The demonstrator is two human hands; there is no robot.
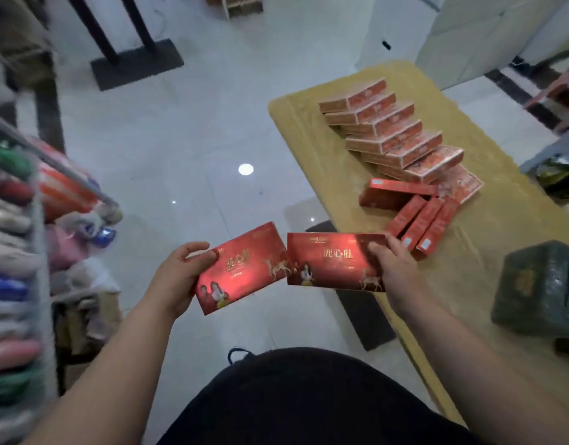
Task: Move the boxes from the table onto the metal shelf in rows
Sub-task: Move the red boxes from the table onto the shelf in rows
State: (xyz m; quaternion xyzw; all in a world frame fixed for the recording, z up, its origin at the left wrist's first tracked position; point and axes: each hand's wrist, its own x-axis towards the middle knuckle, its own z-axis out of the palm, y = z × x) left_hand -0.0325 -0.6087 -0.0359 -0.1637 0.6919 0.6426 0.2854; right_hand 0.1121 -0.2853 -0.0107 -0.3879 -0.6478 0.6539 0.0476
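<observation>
while left hand (180,277) grips left box (244,268), slanting up-right, right hand (395,271) grips right box (334,261), long axis level

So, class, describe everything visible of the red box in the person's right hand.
The red box is flat, rectangular, glossy like cardboard, printed with gold characters, a deer and a small figure. Closed and face up, it is held above the floor beside the table. The right hand grips its right end. Its left corner meets or nearly meets the other red box.
</observation>
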